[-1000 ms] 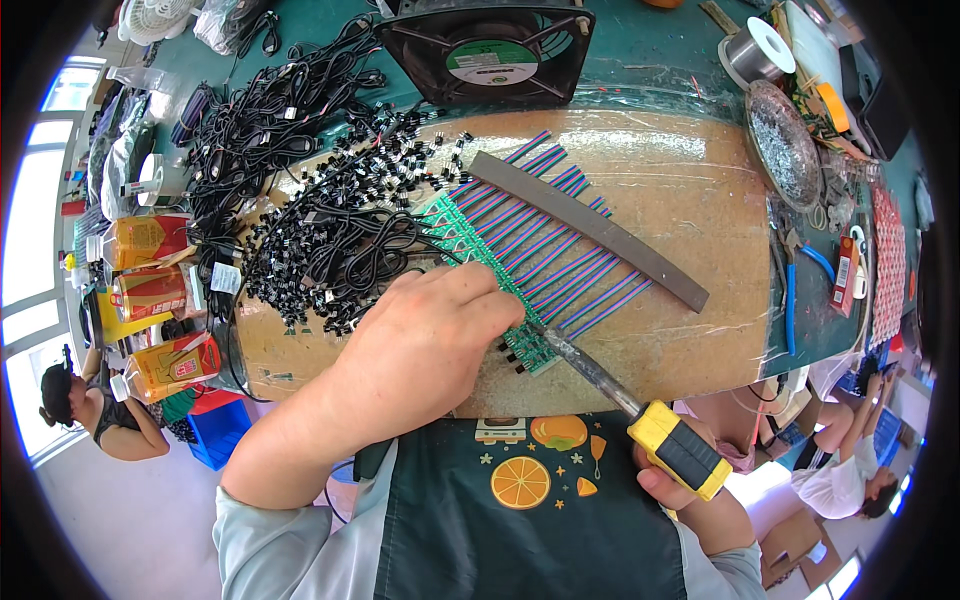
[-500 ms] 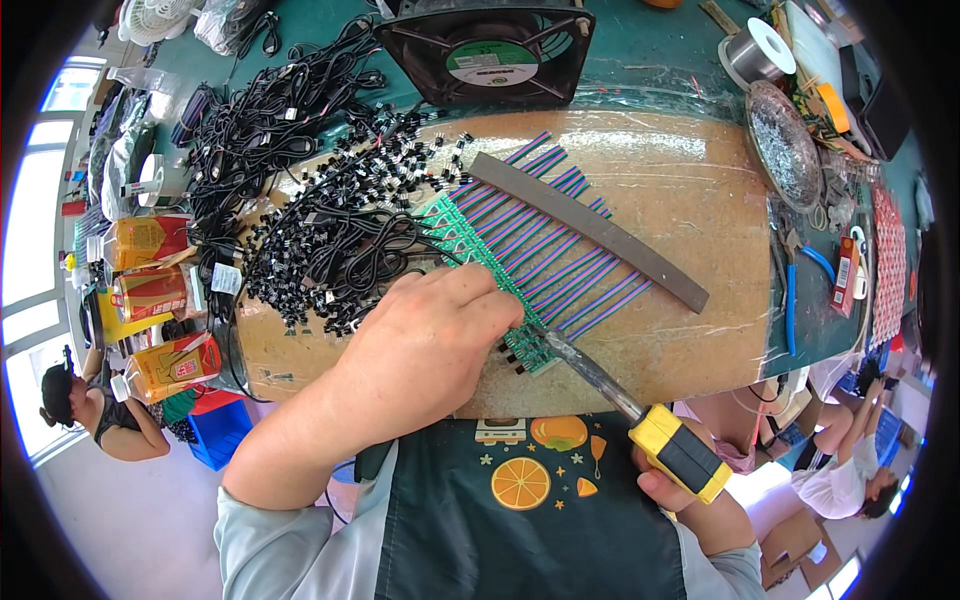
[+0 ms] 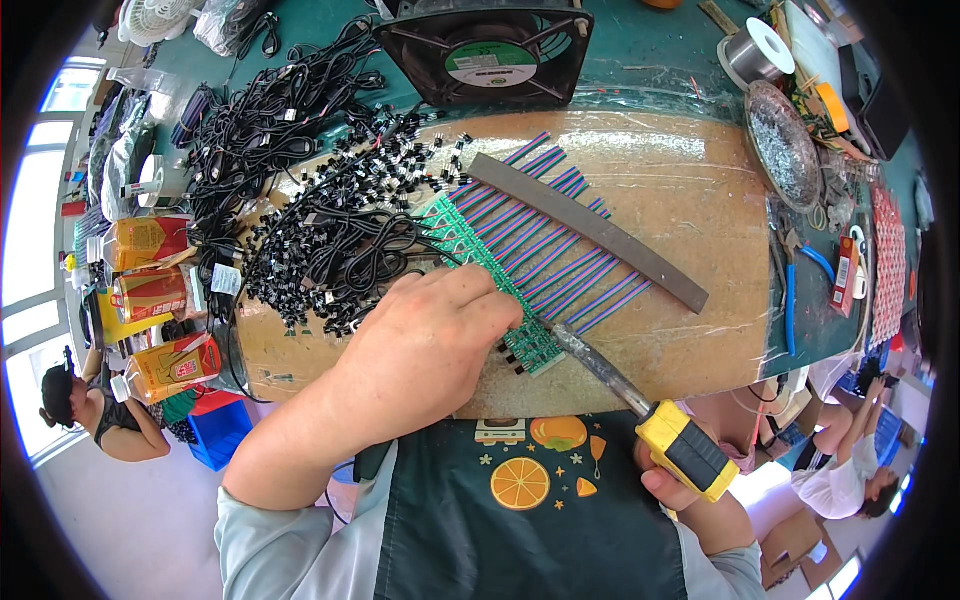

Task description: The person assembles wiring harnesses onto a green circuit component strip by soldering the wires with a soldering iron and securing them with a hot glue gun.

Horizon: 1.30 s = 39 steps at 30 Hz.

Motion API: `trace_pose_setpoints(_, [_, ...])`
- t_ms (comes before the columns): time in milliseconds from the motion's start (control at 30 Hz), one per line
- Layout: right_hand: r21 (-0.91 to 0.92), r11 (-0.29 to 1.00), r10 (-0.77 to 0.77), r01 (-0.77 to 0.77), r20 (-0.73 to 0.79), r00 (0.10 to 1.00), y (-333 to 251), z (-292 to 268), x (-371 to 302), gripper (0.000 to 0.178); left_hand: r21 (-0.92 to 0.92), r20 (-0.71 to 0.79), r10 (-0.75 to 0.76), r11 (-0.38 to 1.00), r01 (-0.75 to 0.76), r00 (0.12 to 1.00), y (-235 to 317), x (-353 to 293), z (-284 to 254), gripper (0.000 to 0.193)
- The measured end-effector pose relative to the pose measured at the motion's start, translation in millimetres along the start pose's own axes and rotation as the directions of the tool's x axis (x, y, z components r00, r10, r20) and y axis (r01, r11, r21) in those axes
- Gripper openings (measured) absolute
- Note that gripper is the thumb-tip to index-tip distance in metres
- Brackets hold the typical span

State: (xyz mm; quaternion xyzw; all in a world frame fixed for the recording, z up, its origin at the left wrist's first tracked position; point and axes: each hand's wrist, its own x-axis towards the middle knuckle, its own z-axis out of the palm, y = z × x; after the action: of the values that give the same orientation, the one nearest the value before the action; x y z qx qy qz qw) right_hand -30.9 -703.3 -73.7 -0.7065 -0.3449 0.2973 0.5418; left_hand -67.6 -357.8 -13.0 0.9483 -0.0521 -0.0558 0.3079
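Note:
My right hand (image 3: 668, 478) grips the yellow and black handle of a soldering iron (image 3: 610, 376). Its metal shaft points up and left, with the tip at the edge of a green circuit board strip (image 3: 470, 245). My left hand (image 3: 440, 325) is closed in a pinch over the middle of that strip; whatever lies between the fingertips is hidden. Striped ribbon wires (image 3: 545, 240) run from the strip's right side, and a flat brown bar (image 3: 590, 232) lies across them. Left of the strip, black cables (image 3: 350, 245) reach its edge, partly behind my left hand.
A black fan (image 3: 490, 60) stands at the back. Tangled cables with small connectors (image 3: 270, 130) cover the left. At the right are a solder spool (image 3: 758, 52), a round metal dish (image 3: 783, 145) and blue-handled pliers (image 3: 791, 300). Drink bottles (image 3: 175, 365) line the left edge.
The soldering iron and my right hand have shifted slightly right, the tip sliding toward the strip's wire side. My left hand stays nearly still.

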Motion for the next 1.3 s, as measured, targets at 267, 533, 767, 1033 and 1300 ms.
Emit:
trace_pose_setpoints(267, [0.266, 0.953, 0.147, -0.142, 0.002, 0.989, 4, 1, -5, 0.028, -0.006, -0.011, 0.003, 1.0, -0.004, 1.0, -2, -2, -2, 0.017])
trace_pose_setpoints(533, [0.53, 0.848, 0.115, 0.034, -0.246, 0.962, -22, 10, 36, 0.03, 0.055, -0.101, 0.082, 0.996, -0.077, 0.992, -11, -11, -26, 0.015])
trace_pose_setpoints(767, [0.579, 0.815, 0.183, -0.001, -0.255, 0.949, -10, 14, 28, 0.031, 0.313, -0.555, -0.266, 0.811, 0.494, 0.788, -103, -43, -88, 0.015])
trace_pose_setpoints(1033, [0.55, 0.832, 0.203, -0.067, -0.191, 0.96, 2, 9, 25, 0.073, 0.406, -0.636, -0.118, 0.789, 0.461, 0.762, -129, -67, -100, 0.019])
trace_pose_setpoints(1300, [0.571, 0.821, 0.164, -0.026, -0.191, 0.968, 4, 10, 27, 0.073, -0.372, -0.685, -0.154, 0.914, -0.161, 0.712, -35, -73, -71, 0.023])
